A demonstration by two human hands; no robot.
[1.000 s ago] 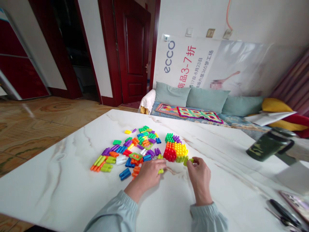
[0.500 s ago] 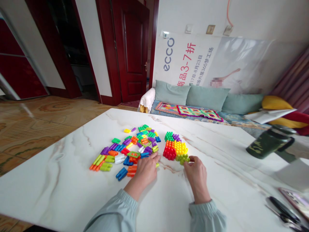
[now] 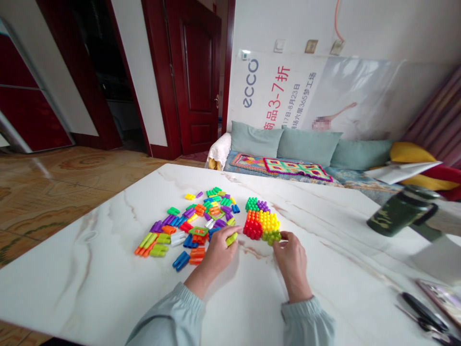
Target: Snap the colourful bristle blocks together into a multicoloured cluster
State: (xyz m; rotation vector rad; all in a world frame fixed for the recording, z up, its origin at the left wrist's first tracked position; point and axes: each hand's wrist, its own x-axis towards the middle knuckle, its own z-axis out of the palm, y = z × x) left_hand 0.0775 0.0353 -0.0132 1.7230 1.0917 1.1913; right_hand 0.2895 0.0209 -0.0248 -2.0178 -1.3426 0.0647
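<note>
My left hand (image 3: 220,247) pinches a lime-green bullet-shaped building block (image 3: 231,239) between thumb and fingers, just above the table at the right side of the loose pieces. My right hand (image 3: 291,252) has its fingertips closed on the right edge of a lime-green block cluster (image 3: 271,236). That cluster touches the lower edge of the standing group, beside red blocks (image 3: 253,229) and yellow blocks (image 3: 270,220). Behind these stand green blocks (image 3: 251,204) and purple blocks (image 3: 264,206). The right fingertips are partly hidden by the hand.
Loose coloured blocks (image 3: 177,238) spread over the left middle of the white marbled table (image 3: 118,288). A dark green mug (image 3: 398,211) stands at the right. A phone (image 3: 441,298) and a black-handled tool (image 3: 423,312) lie near the right edge. Beyond is a sofa (image 3: 255,139).
My left hand has taken up a lime-green block from the table and lifted it slightly. My right hand stays at the lime-green cluster, almost unmoved.
</note>
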